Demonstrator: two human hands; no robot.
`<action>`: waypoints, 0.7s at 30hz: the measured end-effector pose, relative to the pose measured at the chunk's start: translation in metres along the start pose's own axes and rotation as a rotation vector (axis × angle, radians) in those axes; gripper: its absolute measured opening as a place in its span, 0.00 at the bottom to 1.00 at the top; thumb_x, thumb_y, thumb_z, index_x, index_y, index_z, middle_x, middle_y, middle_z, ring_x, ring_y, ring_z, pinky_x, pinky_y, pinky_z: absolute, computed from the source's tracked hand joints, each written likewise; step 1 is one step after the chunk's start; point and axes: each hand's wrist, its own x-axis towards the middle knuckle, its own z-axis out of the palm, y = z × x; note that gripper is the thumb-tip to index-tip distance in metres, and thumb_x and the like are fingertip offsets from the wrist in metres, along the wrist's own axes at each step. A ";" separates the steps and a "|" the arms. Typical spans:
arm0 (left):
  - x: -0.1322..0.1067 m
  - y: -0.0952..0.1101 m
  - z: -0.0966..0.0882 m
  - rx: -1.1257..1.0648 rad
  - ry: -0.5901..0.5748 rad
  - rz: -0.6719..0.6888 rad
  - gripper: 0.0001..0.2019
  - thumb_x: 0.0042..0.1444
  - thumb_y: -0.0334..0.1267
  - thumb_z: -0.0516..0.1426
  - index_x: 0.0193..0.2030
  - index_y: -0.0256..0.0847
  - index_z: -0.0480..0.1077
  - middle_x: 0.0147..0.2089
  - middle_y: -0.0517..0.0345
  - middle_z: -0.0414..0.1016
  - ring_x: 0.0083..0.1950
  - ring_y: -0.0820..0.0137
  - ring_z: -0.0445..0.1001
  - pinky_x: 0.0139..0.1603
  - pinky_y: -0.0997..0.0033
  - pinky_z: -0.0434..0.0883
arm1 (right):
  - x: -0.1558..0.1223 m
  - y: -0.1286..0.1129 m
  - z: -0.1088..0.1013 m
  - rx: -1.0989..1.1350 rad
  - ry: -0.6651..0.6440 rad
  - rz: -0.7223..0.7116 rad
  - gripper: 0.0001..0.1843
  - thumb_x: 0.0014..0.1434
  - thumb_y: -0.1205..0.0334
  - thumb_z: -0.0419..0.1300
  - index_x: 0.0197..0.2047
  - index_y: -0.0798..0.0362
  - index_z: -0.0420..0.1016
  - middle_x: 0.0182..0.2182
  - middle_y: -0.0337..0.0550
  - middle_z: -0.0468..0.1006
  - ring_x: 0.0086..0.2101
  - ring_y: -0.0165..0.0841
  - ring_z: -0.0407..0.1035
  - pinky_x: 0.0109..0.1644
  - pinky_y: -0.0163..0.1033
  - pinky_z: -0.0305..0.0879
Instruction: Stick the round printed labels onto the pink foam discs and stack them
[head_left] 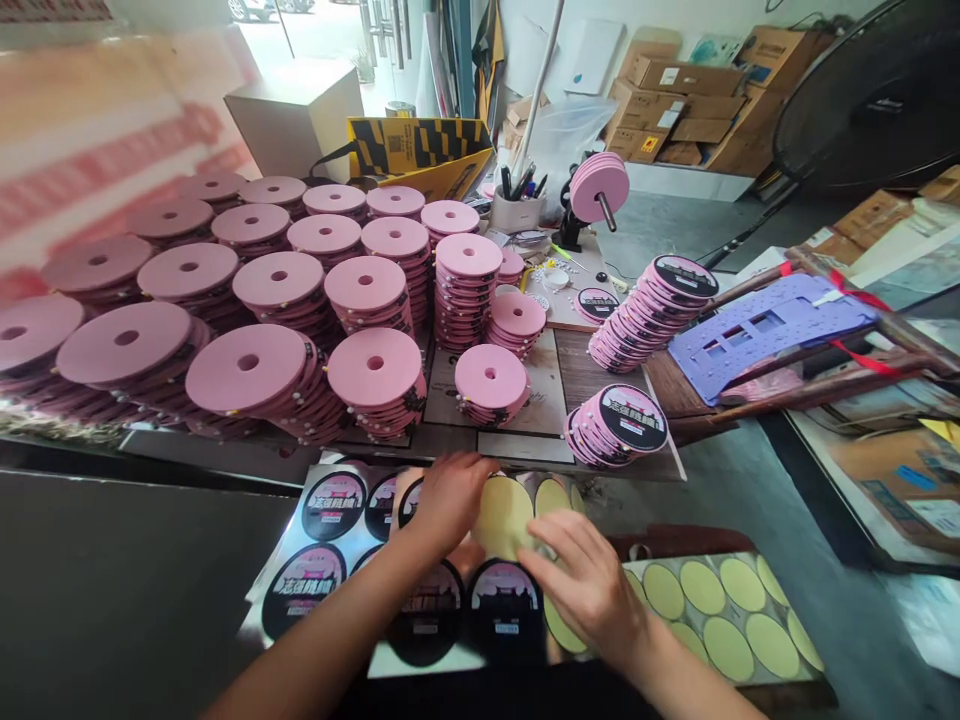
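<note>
A glossy sticker sheet (352, 560) with round black labels lies near me at the table's front edge. My left hand (448, 498) rests on it with its fingers curled down over a label near the sheet's top middle. My right hand (586, 580) is just to the right, fingers bent and pressed on the sheet beside pale yellow circles (504, 515) where labels are gone. Whether either hand pinches a label is hidden. Just beyond the sheet lies a leaning stack of pink spools with black labels (619, 425).
Many stacks of unlabelled pink spools (255, 300) fill the table's left and middle. Another labelled stack (652, 310) leans at the right. A used sheet of yellow circles (720, 615), a purple plastic plate (765, 330), a pen cup (516, 208) and cardboard boxes (690, 100) lie around.
</note>
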 end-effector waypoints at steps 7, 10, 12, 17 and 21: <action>-0.030 -0.006 -0.001 0.013 0.216 0.015 0.17 0.52 0.25 0.51 0.46 0.47 0.69 0.47 0.50 0.71 0.51 0.61 0.66 0.54 0.55 0.59 | 0.070 0.035 -0.032 0.545 0.257 0.619 0.03 0.52 0.66 0.59 0.30 0.48 0.72 0.26 0.40 0.74 0.28 0.33 0.68 0.32 0.38 0.67; -0.015 0.011 -0.009 -0.265 0.477 -0.186 0.26 0.54 0.27 0.49 0.60 0.45 0.54 0.59 0.48 0.60 0.61 0.62 0.58 0.59 0.56 0.57 | 0.114 0.079 -0.014 0.972 0.306 0.897 0.09 0.41 0.63 0.65 0.29 0.51 0.71 0.25 0.35 0.72 0.25 0.27 0.65 0.29 0.32 0.63; 0.004 0.021 -0.017 -0.466 0.511 -0.257 0.34 0.53 0.28 0.50 0.65 0.43 0.42 0.67 0.48 0.46 0.67 0.62 0.45 0.64 0.55 0.49 | 0.136 0.100 0.000 1.154 0.200 0.993 0.13 0.35 0.63 0.67 0.27 0.53 0.71 0.23 0.34 0.71 0.22 0.24 0.62 0.24 0.30 0.59; 0.035 0.029 -0.026 -0.748 0.448 -0.271 0.34 0.54 0.33 0.49 0.66 0.41 0.38 0.70 0.52 0.38 0.69 0.66 0.37 0.66 0.59 0.40 | 0.153 0.112 0.010 1.245 0.010 1.044 0.13 0.31 0.64 0.68 0.24 0.56 0.72 0.19 0.35 0.71 0.19 0.23 0.62 0.20 0.30 0.57; 0.019 0.035 -0.032 -0.849 0.446 -0.322 0.29 0.58 0.42 0.47 0.65 0.41 0.44 0.69 0.51 0.43 0.68 0.65 0.41 0.66 0.61 0.45 | 0.137 0.091 -0.001 1.323 0.020 1.069 0.14 0.34 0.63 0.68 0.28 0.54 0.73 0.23 0.34 0.73 0.21 0.23 0.64 0.25 0.30 0.63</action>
